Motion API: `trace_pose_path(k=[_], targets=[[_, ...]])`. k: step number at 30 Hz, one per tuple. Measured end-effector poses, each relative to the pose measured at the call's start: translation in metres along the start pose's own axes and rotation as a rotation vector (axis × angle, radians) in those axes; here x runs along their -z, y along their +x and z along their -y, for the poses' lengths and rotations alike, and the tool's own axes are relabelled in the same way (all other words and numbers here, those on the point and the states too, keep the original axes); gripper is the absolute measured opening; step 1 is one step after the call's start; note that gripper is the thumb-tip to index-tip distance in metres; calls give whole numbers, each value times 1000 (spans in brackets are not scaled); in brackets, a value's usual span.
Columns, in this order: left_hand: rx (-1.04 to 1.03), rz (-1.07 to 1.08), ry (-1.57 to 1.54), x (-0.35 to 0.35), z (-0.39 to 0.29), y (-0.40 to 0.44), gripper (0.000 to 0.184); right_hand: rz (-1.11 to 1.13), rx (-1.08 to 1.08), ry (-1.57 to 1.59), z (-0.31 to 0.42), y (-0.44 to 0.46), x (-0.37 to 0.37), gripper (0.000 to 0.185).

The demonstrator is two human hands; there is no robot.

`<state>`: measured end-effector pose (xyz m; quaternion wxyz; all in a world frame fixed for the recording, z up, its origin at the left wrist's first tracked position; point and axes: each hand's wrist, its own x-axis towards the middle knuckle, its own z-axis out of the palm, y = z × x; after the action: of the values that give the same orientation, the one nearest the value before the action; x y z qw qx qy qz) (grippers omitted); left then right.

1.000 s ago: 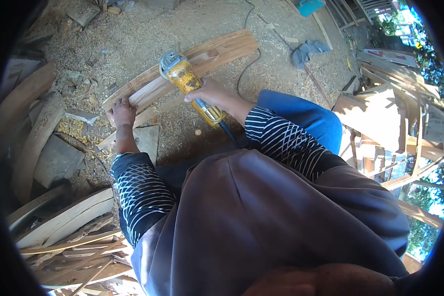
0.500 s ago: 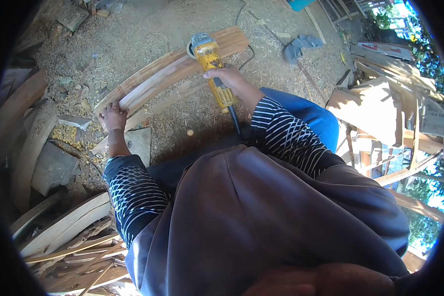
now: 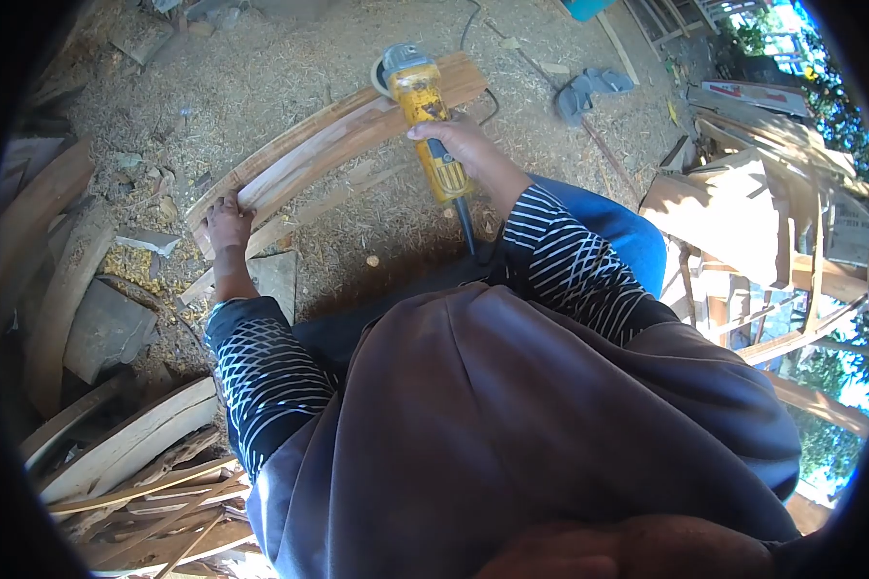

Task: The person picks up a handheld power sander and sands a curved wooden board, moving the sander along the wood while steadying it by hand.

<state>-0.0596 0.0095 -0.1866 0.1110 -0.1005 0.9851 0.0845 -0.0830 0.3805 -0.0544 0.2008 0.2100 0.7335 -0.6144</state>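
A curved wooden piece [image 3: 309, 159] lies on the ground in front of me, running from lower left to upper right. My left hand [image 3: 229, 224] grips its near left end, fingers over the top edge. My right hand [image 3: 454, 138] is wrapped round the body of a yellow angle grinder [image 3: 420, 96]. The grinder's disc end is over the right part of the wood; whether the disc touches the wood I cannot tell. Its black cord [image 3: 465, 227] runs down toward my lap.
Curved boards [image 3: 63, 299] and offcuts are piled at the left, with more wood strips [image 3: 145, 502] at lower left. Grey sandals [image 3: 594, 92] lie on the ground at upper right. Sunlit boards [image 3: 724, 212] are stacked at the right. Wood shavings cover the ground.
Over the last second the grinder and my right hand have moved right and up along the wood. My left hand stays on the wood's left end. The view has shifted slightly.
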Motion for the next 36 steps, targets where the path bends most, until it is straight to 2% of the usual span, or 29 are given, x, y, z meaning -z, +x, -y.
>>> trace_pose_path(k=[4, 6, 14, 20, 22, 26, 29, 36], targets=[[28, 51, 10, 2, -11, 7, 53, 117, 19, -94, -15, -6, -39, 53], [22, 45, -4, 3, -11, 5, 54, 263, 22, -237, -20, -8, -56, 53], [17, 39, 2, -1, -8, 8, 54, 306, 39, -304, -29, -10, -81, 53], [20, 56, -1, 2, -9, 6, 53, 284, -21, -201, -38, -9, -66, 53], [16, 58, 1, 2, -10, 5, 53, 195, -73, -206, -31, -14, -59, 54], [24, 41, 4, 3, -11, 5, 51, 146, -49, -117, -38, -5, -46, 51], [31, 33, -3, 2, -11, 5, 51, 108, -80, -106, -31, -6, -36, 56], [36, 23, -2, -3, -9, 7, 54, 6, -85, -10, -32, 3, -13, 50]])
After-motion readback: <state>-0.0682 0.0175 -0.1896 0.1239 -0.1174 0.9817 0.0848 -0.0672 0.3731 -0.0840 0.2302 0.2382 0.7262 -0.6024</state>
